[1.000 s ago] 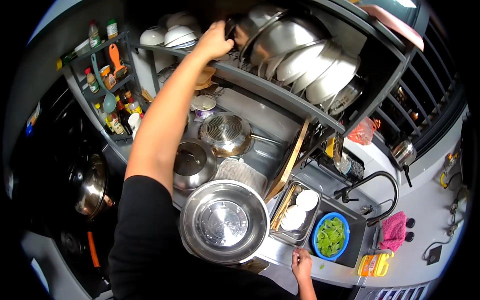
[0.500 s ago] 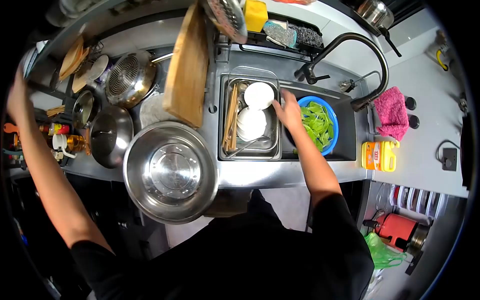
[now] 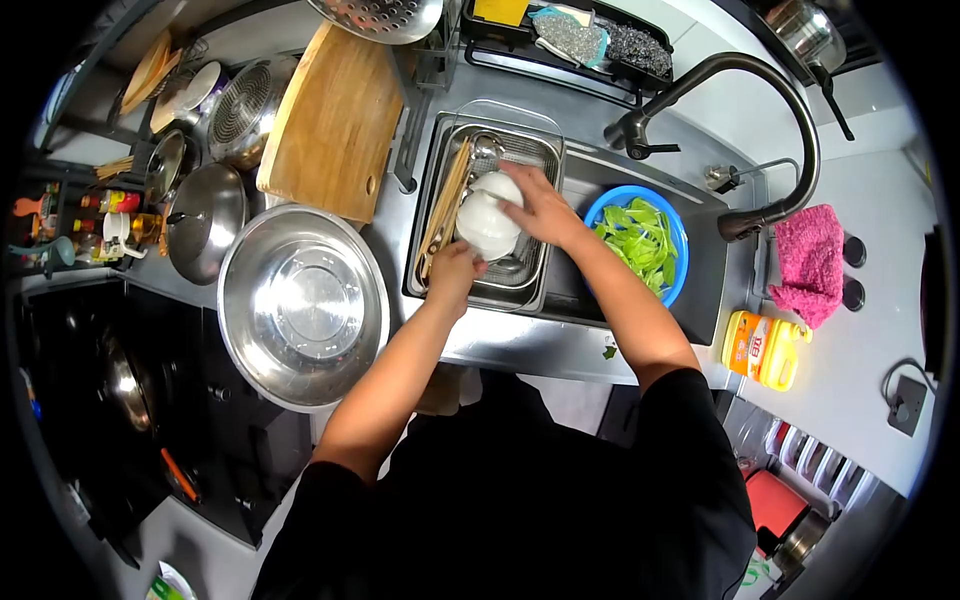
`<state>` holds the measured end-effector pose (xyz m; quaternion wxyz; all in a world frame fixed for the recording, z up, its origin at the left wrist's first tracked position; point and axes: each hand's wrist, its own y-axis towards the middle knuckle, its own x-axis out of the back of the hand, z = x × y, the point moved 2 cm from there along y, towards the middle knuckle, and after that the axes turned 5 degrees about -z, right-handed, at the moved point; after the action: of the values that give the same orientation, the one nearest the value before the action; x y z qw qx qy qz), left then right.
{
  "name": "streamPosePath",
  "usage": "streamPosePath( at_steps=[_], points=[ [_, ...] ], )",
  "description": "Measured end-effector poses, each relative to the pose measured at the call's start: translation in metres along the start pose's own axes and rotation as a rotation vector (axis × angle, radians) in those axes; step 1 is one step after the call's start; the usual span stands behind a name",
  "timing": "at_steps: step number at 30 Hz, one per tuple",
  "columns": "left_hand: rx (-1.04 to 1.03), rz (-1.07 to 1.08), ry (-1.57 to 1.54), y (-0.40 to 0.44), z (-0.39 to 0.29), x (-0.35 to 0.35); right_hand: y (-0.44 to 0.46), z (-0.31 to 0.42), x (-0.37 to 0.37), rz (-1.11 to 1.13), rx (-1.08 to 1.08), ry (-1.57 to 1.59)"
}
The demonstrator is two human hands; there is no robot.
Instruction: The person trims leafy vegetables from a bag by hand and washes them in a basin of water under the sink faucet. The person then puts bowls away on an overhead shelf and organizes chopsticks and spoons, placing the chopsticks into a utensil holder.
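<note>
White bowls [image 3: 487, 228] are gathered in the metal draining basket [image 3: 540, 262] set in the left part of the sink. My left hand [image 3: 455, 274] grips their lower left edge, fingertips at the rim. From the upper right, my right hand [image 3: 541, 207] curls over the bowls, thumb and fingers on either side. Wooden chopsticks [image 3: 446, 210] lie along the basket's left side, close to my left hand. A metal ladle [image 3: 487, 146] rests at the top of the basket, and a dark spoon end shows below the bowls.
Leafy greens [image 3: 640, 245] fill a blue basin [image 3: 680, 262] in the right sink, under a black faucet [image 3: 800, 130]. Left of the sink sit a large steel bowl [image 3: 300, 310] and a cutting board [image 3: 335, 120]. A yellow bottle [image 3: 765, 350] stands on the right.
My left hand has come from the far left shelf to the bowls. My right hand has moved left onto them, and the separate upper bowl is now together with the others. The view has shifted.
</note>
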<state>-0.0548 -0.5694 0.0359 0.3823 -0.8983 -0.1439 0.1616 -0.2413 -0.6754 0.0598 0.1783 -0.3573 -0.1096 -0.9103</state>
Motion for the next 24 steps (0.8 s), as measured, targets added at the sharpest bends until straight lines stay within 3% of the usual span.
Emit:
streamPosePath(
  at_steps=[3,6,10,15,18,21,24],
  points=[
    [0.088,-0.064,0.157,0.033,0.007,-0.004,-0.013,0.032,-0.001,0.162,0.029,-0.163],
    [0.122,-0.088,0.108,0.011,-0.022,-0.021,-0.021,0.040,-0.013,0.173,0.091,-0.288],
    [0.274,-0.177,0.077,0.026,-0.028,-0.030,-0.012,0.021,-0.016,0.060,0.080,-0.109],
    [0.513,-0.117,-0.010,0.055,-0.014,-0.031,-0.007,0.005,-0.009,0.010,0.064,-0.051],
    [0.517,-0.099,0.028,0.054,-0.014,-0.029,-0.007,0.000,-0.005,0.017,0.014,-0.006],
    [0.352,-0.027,-0.061,0.047,-0.017,-0.036,-0.003,-0.007,0.002,0.046,-0.153,0.091],
    [0.235,0.085,-0.160,0.047,-0.026,-0.049,0.000,-0.015,0.000,0.022,-0.142,0.134]
  ],
)
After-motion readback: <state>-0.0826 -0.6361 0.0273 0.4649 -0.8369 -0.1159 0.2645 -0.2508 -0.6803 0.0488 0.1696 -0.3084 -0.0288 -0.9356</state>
